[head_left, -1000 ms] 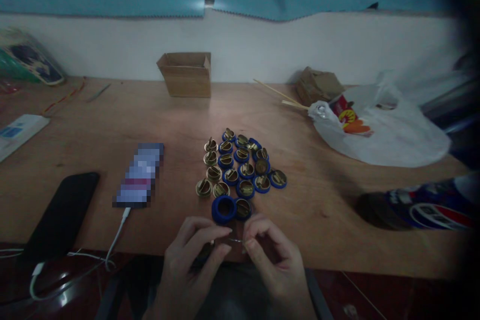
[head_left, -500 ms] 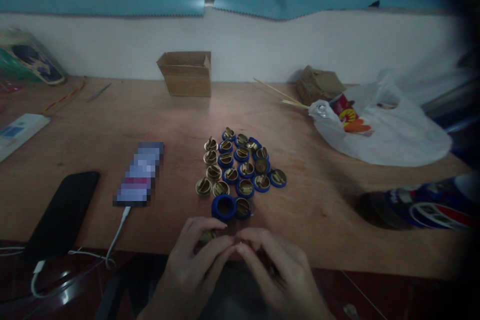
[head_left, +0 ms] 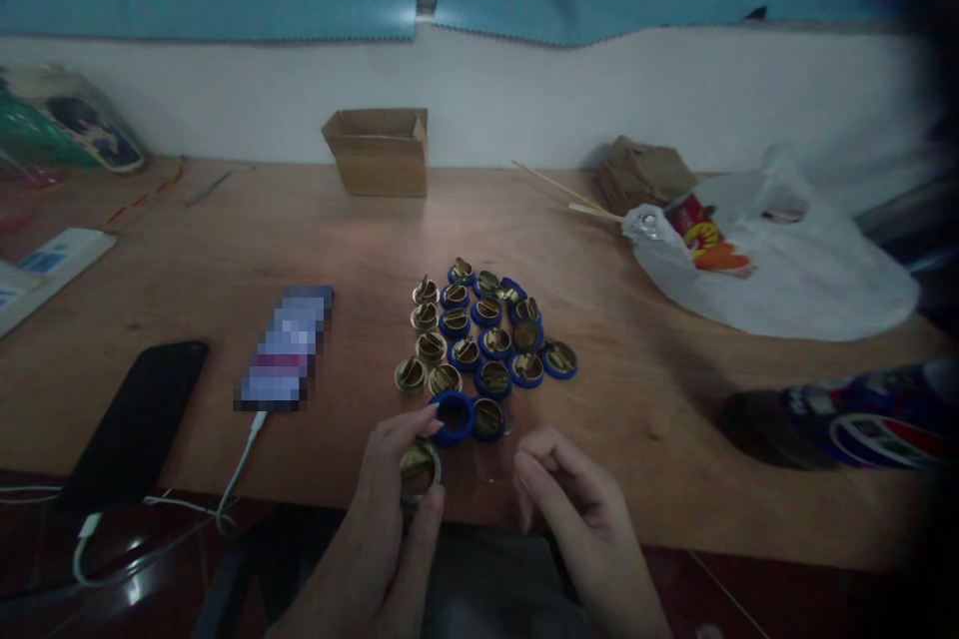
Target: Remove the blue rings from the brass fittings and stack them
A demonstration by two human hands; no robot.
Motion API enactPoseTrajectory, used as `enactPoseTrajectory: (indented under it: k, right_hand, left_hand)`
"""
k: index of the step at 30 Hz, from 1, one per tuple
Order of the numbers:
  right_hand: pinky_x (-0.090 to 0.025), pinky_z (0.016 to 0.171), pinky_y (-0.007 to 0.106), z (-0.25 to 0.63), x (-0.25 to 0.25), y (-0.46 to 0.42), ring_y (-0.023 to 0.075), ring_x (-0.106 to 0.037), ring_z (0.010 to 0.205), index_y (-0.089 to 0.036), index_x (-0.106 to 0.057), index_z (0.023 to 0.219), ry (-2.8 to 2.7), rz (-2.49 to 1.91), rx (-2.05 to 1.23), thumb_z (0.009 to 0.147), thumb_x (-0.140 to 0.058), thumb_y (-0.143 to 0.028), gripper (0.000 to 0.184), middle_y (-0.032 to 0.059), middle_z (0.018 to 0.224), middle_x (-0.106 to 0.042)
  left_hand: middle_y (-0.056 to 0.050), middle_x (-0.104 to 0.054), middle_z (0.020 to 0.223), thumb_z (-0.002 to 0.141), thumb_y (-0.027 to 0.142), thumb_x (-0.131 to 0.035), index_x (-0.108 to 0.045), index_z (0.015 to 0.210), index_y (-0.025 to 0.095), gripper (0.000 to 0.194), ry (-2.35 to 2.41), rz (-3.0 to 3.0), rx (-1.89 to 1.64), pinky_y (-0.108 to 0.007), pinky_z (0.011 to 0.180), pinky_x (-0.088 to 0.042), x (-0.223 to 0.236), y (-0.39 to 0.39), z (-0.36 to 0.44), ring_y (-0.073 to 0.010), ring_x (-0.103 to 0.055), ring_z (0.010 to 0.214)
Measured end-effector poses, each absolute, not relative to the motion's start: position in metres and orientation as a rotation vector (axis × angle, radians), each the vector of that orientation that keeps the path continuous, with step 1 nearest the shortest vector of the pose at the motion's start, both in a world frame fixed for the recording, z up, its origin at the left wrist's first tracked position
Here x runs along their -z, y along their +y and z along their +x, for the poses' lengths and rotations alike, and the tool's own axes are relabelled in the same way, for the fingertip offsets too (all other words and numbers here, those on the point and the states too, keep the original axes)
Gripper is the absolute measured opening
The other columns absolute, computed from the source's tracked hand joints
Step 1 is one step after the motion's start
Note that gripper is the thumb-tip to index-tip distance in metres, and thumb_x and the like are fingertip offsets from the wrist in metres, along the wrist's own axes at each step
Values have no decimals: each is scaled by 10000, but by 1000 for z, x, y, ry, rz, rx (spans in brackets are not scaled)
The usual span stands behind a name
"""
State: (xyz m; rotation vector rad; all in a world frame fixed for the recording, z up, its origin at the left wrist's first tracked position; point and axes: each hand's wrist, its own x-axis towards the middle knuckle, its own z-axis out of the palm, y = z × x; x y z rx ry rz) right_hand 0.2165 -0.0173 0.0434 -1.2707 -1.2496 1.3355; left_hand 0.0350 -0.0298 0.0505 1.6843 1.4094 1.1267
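My left hand (head_left: pixel 386 509) is curled round a brass-coloured round badge back (head_left: pixel 418 471), held between the thumb and fingers at the table's front edge. Its fingertip reaches the rim of an empty blue ring (head_left: pixel 453 436). My right hand (head_left: pixel 573 504) hovers apart, to the right, with thumb and forefinger pressed together; whatever may be between them is hidden. Beyond the hands lie several brass pin-back pieces, many seated in blue rings, such as one pin-back piece (head_left: pixel 492 378). On the left of the group, a bare brass piece (head_left: pixel 411 375) has no blue ring.
On the left lie a black phone (head_left: pixel 131 419) and a lit phone (head_left: pixel 285 349), both with white cables. An open cardboard box (head_left: pixel 384 165) stands by the wall. To the right are a white plastic bag (head_left: pixel 809 280) and a cola bottle (head_left: pixel 861 419) on its side.
My hands, together before, have come apart; the right moved to the right. My left hand has opened outward, showing the brass badge back. The view has shifted slightly.
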Motion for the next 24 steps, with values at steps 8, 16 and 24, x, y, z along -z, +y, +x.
enactPoseTrajectory:
  k: [8, 16, 24]
  right_hand:
    - [-243, 456, 223, 206, -39, -15, 78, -293, 433, -197, -547, 785, -788, -903, -1776, 940, -552, -406, 260, -82, 497, -395]
    - [-282, 445, 220, 190, -38, -21, 74, -285, 395, -195, -533, 731, -577, -756, -1909, 882, -612, -406, 271, -88, 448, -375]
    - [-290, 439, 218, 190, -38, -16, 76, -287, 399, -201, -526, 707, -592, -701, -1937, 880, -594, -426, 292, -83, 474, -367]
  left_hand:
    - [-133, -511, 1406, 728, 162, -784, -454, 1343, 272, 706, 1282, 1633, -1055, -463, 939, -573, -45, -25, 25, -314, -555, 1253]
    - [-68, -691, 1212, 758, 128, -733, -591, 1124, 252, 412, 1419, 1582, -1178, -433, 959, -566, -49, -25, 25, -254, -664, 1126]
    - [-65, -746, 1063, 693, 259, -832, -599, 1179, 243, 540, 1399, 1859, -1054, -346, 801, -624, -49, -19, 17, -239, -734, 945]
